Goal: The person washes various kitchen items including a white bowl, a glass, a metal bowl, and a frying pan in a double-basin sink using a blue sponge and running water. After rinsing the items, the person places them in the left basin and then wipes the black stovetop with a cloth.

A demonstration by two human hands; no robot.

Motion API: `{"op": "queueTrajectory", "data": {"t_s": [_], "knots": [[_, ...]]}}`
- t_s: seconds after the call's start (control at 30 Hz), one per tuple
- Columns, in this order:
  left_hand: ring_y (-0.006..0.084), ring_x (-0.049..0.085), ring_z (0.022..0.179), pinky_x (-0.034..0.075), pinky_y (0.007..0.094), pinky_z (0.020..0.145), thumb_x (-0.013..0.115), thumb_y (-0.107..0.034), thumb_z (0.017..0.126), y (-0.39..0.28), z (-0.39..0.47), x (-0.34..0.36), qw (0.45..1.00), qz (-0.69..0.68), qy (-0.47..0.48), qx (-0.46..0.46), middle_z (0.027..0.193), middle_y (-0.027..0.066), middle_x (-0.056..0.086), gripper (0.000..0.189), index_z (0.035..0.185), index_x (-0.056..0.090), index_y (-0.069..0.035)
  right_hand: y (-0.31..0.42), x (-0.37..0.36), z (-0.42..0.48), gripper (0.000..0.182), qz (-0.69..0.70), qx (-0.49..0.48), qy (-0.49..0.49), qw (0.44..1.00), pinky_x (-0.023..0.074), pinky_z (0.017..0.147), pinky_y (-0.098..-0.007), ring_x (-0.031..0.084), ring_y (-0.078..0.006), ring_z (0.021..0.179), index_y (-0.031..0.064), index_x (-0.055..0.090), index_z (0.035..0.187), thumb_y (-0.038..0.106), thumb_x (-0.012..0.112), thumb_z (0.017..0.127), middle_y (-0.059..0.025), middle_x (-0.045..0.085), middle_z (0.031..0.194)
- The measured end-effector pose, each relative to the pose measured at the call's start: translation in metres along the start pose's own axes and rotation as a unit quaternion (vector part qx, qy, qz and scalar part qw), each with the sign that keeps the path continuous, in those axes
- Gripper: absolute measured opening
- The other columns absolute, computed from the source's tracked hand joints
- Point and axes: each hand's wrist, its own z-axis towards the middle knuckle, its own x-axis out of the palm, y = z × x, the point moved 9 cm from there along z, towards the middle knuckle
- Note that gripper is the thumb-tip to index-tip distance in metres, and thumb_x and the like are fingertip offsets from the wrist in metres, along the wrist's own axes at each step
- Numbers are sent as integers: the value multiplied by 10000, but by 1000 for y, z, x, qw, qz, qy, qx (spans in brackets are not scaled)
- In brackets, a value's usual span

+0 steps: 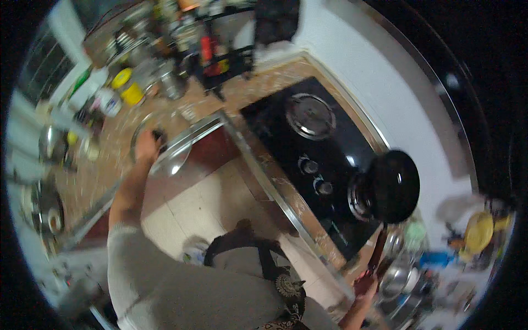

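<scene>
My left hand grips the dark knob of a clear glass lid. The lid overlaps the edge of the brown stone-patterned counter in view; whether it touches the surface, I cannot tell. At the lower right, my right hand is closed around the long handle of a black frying pan. The pan is tilted over the right burner of a black glass gas hob and partly covers that burner. The other burner is bare, and two knobs sit between them.
Jars and bottles crowd the far counter, among them a yellow-lidded jar. A dark rack stands in the corner. Steel bowls, a blue item and a yellow item fill the right side. A white wall borders the hob.
</scene>
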Motion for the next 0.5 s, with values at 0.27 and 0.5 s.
{"op": "queueTrajectory", "data": {"t_s": [0.27, 0.5], "knots": [[375, 472, 926, 399, 423, 783, 580, -196, 778, -89, -71, -48, 969, -7, -52, 242, 955, 198, 491, 361, 1046, 443, 3, -27, 12, 8, 176, 92, 58, -11, 994, 418, 594, -261, 535, -149, 656, 111, 502, 799, 281, 542, 827, -6, 534, 715], [377, 500, 877, 407, 410, 768, 604, -197, 767, -271, -140, -76, 921, -96, 2, 377, 948, 205, 512, 377, 1051, 455, 1, -39, -2, -6, 115, 100, 63, -2, 993, 450, 592, -241, 549, -132, 616, 86, 544, 849, 194, 556, 812, -19, 560, 709]]}}
